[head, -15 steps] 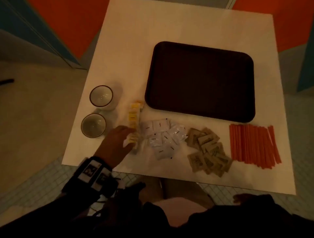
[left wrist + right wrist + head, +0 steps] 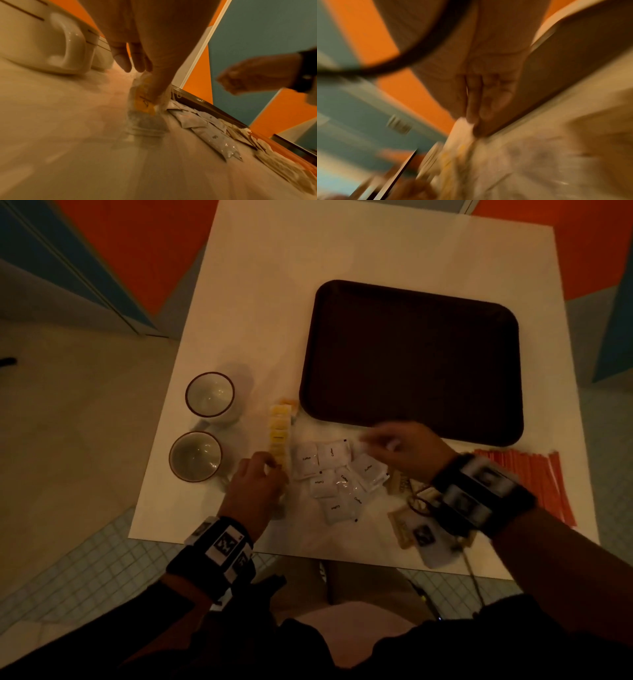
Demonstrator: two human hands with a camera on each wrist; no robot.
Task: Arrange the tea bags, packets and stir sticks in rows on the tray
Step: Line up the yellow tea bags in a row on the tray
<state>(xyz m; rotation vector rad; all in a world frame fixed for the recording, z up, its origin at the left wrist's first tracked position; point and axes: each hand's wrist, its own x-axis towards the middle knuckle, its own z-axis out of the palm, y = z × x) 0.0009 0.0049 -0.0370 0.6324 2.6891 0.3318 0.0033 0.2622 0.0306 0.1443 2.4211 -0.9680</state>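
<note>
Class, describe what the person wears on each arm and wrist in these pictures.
Both hands are bare. Each wrist carries a black band with white blocks bearing black square markings: left wrist band, right wrist band. Dark sleeves cover both forearms. A thin dark cable trails from the right band.

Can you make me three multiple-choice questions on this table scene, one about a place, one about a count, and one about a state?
1. Where do the orange stir sticks lie?
A. on the tray
B. on the table, near the tray's right front corner
C. inside a mug

2. How many mugs stand on the table?
A. one
B. two
C. four

3. What does the brown tray hold?
A. nothing yet
B. a row of coffee packets
C. both mugs

Answers: 1 B, the sticks lie on bare table beside the tray. 2 B, two stand left of the yellow tea bags. 3 A, its dark surface shows nothing on it.
</note>
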